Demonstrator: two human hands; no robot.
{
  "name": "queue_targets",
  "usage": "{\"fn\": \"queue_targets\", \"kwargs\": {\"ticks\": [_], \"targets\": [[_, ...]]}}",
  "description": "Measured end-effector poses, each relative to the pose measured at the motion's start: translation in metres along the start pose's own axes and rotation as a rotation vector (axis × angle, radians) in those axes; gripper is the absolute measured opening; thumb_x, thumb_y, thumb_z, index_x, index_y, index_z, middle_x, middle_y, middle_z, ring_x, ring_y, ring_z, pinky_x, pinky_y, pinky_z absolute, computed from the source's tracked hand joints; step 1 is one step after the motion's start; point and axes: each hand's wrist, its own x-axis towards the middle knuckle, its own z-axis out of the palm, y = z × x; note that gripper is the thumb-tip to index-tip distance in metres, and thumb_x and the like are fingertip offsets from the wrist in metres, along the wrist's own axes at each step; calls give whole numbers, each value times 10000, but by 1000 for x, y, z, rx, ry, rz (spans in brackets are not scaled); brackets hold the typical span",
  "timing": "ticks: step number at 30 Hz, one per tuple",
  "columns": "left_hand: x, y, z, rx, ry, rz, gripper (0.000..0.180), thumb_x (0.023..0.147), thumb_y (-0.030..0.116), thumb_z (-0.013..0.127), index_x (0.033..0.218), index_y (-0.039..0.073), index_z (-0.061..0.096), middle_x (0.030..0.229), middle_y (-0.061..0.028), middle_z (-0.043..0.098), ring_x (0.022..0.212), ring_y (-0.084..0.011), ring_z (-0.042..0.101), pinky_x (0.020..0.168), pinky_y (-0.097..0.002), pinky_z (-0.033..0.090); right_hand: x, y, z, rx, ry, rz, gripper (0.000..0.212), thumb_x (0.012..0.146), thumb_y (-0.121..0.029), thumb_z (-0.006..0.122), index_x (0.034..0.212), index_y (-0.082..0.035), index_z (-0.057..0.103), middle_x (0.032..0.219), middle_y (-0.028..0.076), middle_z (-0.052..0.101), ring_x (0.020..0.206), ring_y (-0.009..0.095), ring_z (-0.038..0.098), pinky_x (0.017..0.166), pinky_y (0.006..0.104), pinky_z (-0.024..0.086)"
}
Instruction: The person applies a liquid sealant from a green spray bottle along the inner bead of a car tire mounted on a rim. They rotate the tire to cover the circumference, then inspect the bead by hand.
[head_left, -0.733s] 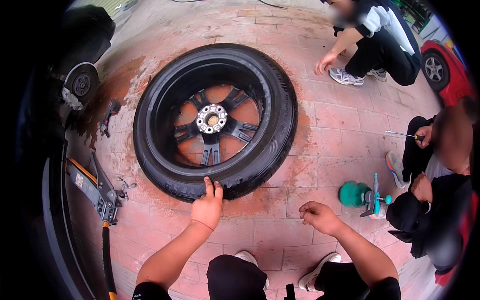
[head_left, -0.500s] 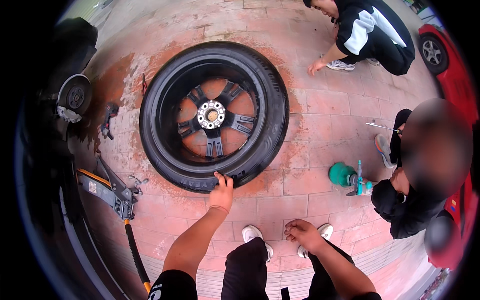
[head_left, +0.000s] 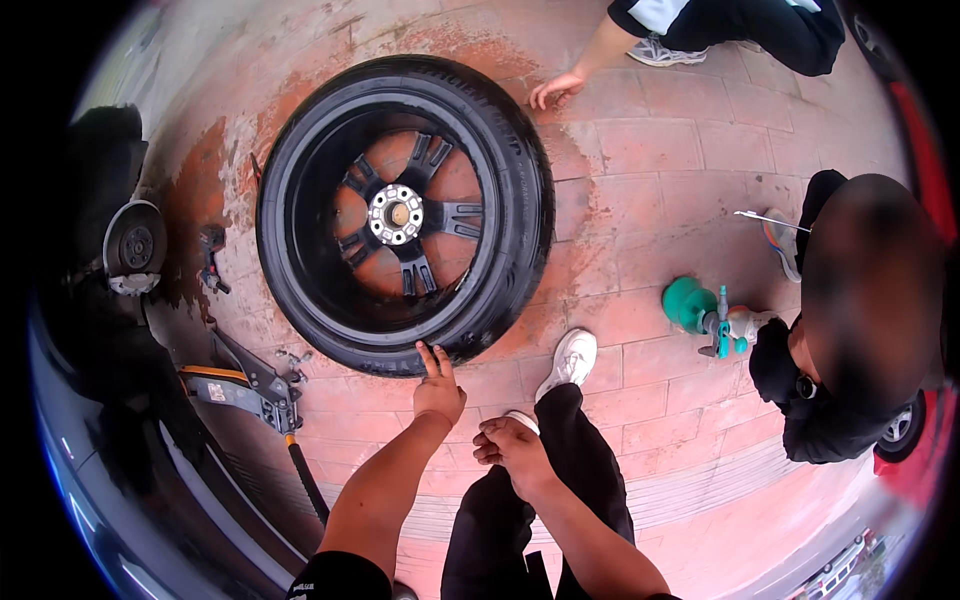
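Observation:
A car wheel (head_left: pixel 396 214) with a black tyre and dark spokes lies flat on the reddish paving in front of me, its open barrel side up. My left hand (head_left: pixel 438 392) reaches to the near edge of the tyre. Its index and middle fingers are stretched out and touch the sidewall; the other fingers are partly hidden. To the right of it, my right hand (head_left: pixel 508 452) hovers above my legs with the fingers curled in. Whether anything lies inside those fingers is hidden. The right hand touches neither the tyre nor my left hand.
A floor jack (head_left: pixel 240 388) stands at left beside small metal pieces (head_left: pixel 295 365). A cordless power tool (head_left: pixel 212 258) lies near a bare brake disc (head_left: pixel 135 243). At right, a crouching person is beside a green spray bottle (head_left: pixel 690 305). Another person's hand (head_left: pixel 558 90) is near the tyre's far edge.
My right hand has moved left toward my left hand, and one shoe has stepped forward. My left fingers remain on the tyre. The far person's hand has come closer to the tyre.

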Motion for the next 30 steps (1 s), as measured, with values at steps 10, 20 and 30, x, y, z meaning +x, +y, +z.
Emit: {"fn": "queue_targets", "kwargs": {"ticks": [10,20,30], "targets": [[7,1,-6,167,-136,-18,987,839,286,655,1575,-99,121,1604,-438,-34,842,-343,733,753,-377,607,37,11,-27,86,158,103,213,991,-196,570,1066,-7,633,911,97,687,751,188,681,726,332,567],[8,18,-13,134,-167,-46,1040,848,354,669,1568,-119,85,1593,-446,-85,913,-397,730,772,-397,606,50,-14,-30,205,173,54,220,997,-184,572,1084,9,631,906,116,679,731,180,671,678,305,548],[-1,-16,-40,-211,-68,-31,879,853,347,651,1554,4,247,1599,-362,195,1024,-460,689,873,-494,575,56,-16,-11,91,273,-70,227,949,-207,639,1058,-8,635,886,108,670,716,213,671,682,338,574]]}}
